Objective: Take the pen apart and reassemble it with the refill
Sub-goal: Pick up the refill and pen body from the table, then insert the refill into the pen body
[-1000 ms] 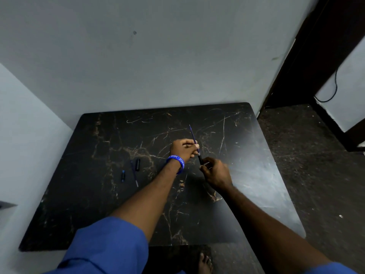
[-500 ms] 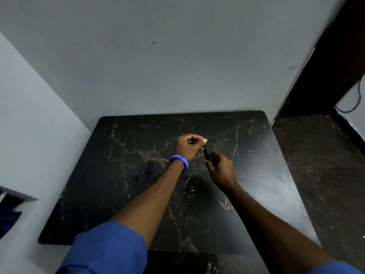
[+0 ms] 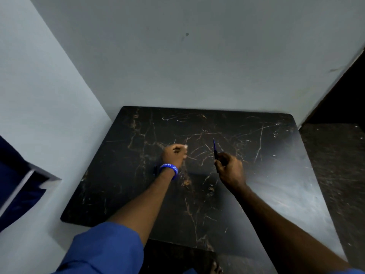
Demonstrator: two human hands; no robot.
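The right hand (image 3: 229,171) is closed around the lower end of a pen barrel (image 3: 215,155), a dark tube held nearly upright above the table (image 3: 276,175). From the barrel's top a thin blue refill (image 3: 214,144) sticks out, pointing away from the person. The left hand (image 3: 174,155) is curled into a loose fist with thumb and fingertips pinched together; whether it holds some small part cannot be told. It hovers well apart from the right hand, to that hand's left and at about the same height. A blue wristband (image 3: 169,169) with pale lettering circles the left wrist.

Half a second ago the two hands met at the pen, the left fingers pinching just beside the barrel's top; now they have separated and the right hand alone keeps the pen. More of the refill shows above the barrel than in that frame. The camera has also swung, so the table sits further right and lower in view.

Just left of the left wrist one small dark pen piece (image 3: 155,170) lies on the table, partly hidden by the arm. Earlier views showed more loose pieces there; only this one is visible now. Count: one barrel, one refill, one loose piece, two hands, one wristband. Blue sleeves (image 3: 102,252) cover the upper arms.
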